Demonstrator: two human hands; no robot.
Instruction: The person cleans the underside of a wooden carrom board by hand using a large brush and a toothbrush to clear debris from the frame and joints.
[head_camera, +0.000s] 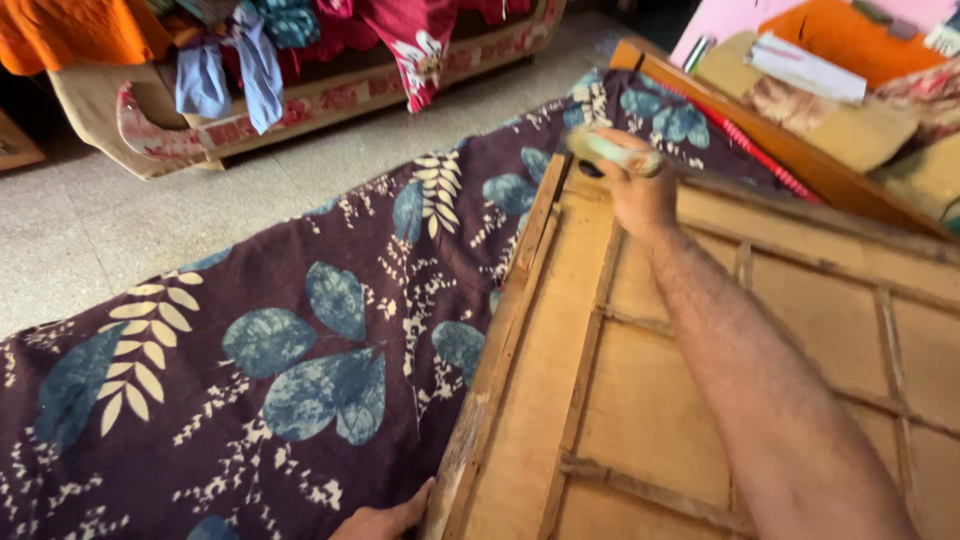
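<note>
A wooden bed frame (560, 330) with thin slats over plywood fills the right half of the head view. My right hand (640, 195) reaches out to its far corner and is closed around a pale, greenish brush-like tool (610, 150), blurred by motion. My left hand (385, 520) shows only partly at the bottom edge, fingers resting against the frame's near left rail. A dark maroon mattress cover (300, 350) with blue leaves and cream fern prints lies along the frame's left side.
A speckled stone floor (130, 230) lies beyond the mattress. A sofa (300, 100) piled with orange, blue and red clothes stands at the back left. Cushions, papers and an orange cloth (850, 40) sit at the back right behind a wooden board.
</note>
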